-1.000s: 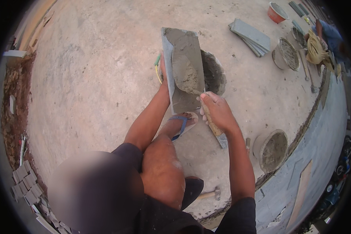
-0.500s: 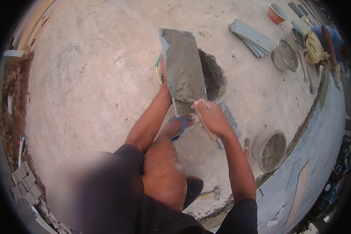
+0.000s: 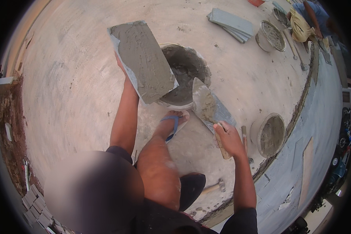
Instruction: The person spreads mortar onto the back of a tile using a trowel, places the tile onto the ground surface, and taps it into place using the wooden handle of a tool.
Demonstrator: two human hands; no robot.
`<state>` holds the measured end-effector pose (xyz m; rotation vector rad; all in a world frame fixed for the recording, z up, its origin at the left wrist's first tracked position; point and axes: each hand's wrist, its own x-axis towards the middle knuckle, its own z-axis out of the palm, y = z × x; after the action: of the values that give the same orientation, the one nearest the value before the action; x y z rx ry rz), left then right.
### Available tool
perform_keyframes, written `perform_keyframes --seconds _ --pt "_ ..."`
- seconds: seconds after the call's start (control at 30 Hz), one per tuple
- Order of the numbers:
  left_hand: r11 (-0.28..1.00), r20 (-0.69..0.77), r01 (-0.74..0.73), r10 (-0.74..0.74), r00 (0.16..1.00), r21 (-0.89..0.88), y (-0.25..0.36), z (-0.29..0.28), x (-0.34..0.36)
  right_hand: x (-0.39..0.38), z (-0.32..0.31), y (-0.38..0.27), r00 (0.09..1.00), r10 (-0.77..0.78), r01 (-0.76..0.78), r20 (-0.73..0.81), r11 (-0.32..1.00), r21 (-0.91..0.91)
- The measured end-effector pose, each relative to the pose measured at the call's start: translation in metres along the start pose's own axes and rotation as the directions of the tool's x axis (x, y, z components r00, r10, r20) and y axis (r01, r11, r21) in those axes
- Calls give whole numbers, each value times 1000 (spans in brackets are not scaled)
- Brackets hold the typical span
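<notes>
My left hand (image 3: 121,64) supports a rectangular tile (image 3: 144,60) from its left edge and underside, most of the fingers hidden beneath it. Grey mortar coats nearly the whole top of this tile, smooth with faint ridges. Partly under the tile's right side stands a mortar bucket (image 3: 205,66), with wet mortar inside. My right hand (image 3: 231,141) is closed round the wooden handle of a trowel (image 3: 202,95). Some mortar clings to the trowel's blade, which is apart from the held tile, right of the bucket. Behind the blade, a grey tile (image 3: 225,114) lies on the floor.
Another mortar bucket (image 3: 257,132) stands at right, beside an upright-looking wooden handle (image 3: 244,136). A hammer (image 3: 221,185) lies near my leg. Stacked tiles (image 3: 232,21) and a bucket (image 3: 261,41) are farther off. A co-worker (image 3: 314,17) bends at upper right.
The trowel has come off the tile and moved right and down. The tile has shifted left and turned, uncovering more of the bucket. The mortar lump on it is now spread flat.
</notes>
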<state>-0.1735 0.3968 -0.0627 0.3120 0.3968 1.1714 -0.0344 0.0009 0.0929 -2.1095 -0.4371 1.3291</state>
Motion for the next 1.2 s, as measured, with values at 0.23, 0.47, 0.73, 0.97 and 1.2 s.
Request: perform_keyframes --seconds 0.23,0.47,0.73,0.97,1.2 --pt "1000 -50 3 -2 999 27 37 13 26 48 36 -29 957 -281 243 -71 912 -329" --pt "978 -20 206 -205 979 34 -14 49 15 38 46 -72 318 -864 605 -390 502 -619" --pt "802 60 576 -590 805 155 -137 137 -37 17 -3 -41 -48 -789 571 -613 481 -665" --pt "568 209 740 -822 530 360 -223 235 -154 -73 -33 36 -258 -723 385 -641 532 -754" --pt "252 285 840 -951 123 480 -280 333 -303 -190 -63 93 -343 -589 78 -732 759 -647"
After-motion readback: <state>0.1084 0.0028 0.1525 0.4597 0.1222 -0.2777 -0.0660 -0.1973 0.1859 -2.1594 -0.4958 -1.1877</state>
